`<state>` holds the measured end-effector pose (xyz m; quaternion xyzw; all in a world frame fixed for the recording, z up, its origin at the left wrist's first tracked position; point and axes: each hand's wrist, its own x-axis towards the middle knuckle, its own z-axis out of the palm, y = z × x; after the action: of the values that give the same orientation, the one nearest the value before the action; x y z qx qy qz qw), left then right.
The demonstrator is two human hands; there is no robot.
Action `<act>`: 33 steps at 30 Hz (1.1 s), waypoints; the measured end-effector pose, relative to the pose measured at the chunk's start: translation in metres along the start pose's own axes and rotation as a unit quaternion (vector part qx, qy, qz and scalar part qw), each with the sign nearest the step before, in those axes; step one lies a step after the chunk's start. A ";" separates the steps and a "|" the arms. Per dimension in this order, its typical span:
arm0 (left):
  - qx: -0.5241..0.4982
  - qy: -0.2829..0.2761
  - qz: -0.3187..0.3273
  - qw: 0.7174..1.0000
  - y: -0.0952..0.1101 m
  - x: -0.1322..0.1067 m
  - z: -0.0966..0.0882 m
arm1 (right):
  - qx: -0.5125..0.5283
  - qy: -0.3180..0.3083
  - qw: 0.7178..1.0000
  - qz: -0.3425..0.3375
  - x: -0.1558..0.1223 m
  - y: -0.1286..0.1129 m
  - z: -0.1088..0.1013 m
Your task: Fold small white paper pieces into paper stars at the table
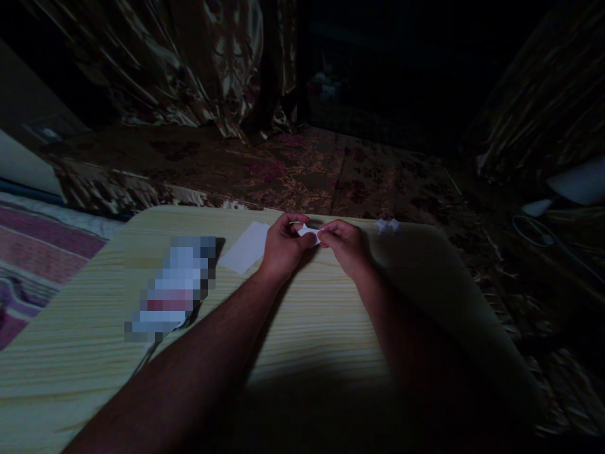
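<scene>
Between my two hands, over the far part of the table, is a small folded piece of white paper [308,232] with pointed corners. My left hand [285,244] pinches it from the left, thumb across its front. From the right, my right hand [345,244] grips its edge between thumb and fingers. The fingers cover part of the paper, so its full shape is hidden. A flat white sheet of paper [244,248] lies just left of my left hand. To the right of my right hand sit small white folded paper pieces [387,226], star-like in outline.
A blurred-out phone-like device [174,284] with a cable lies on the left of the pale wooden table [326,321]. Patterned fabric [293,167] lies beyond the far edge, below hanging curtains [222,63]. Striped bedding [42,252] is at left. A white cable [534,230] hangs at right.
</scene>
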<state>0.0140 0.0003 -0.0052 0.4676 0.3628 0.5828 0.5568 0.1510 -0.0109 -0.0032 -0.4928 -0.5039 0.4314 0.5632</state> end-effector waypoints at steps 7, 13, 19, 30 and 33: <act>-0.001 -0.004 0.003 1.000 0.000 0.000 0.000 | -0.018 0.005 1.000 -0.008 0.000 -0.001 0.000; 0.006 -0.003 0.002 1.000 -0.002 0.000 -0.001 | -0.029 0.009 0.999 -0.014 0.000 0.000 0.000; 0.010 -0.006 0.000 1.000 -0.002 0.000 -0.002 | -0.018 0.009 0.999 -0.027 0.001 0.004 -0.001; 0.010 0.001 0.000 1.000 -0.001 0.000 -0.002 | 0.015 -0.006 1.000 -0.004 0.000 0.000 -0.001; 0.013 -0.002 0.003 1.000 -0.002 0.001 -0.002 | 0.006 -0.002 1.000 -0.006 0.000 0.000 -0.001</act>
<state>0.0126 0.0016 -0.0078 0.4766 0.3679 0.5790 0.5498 0.1515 -0.0112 -0.0030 -0.4848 -0.5055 0.4323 0.5679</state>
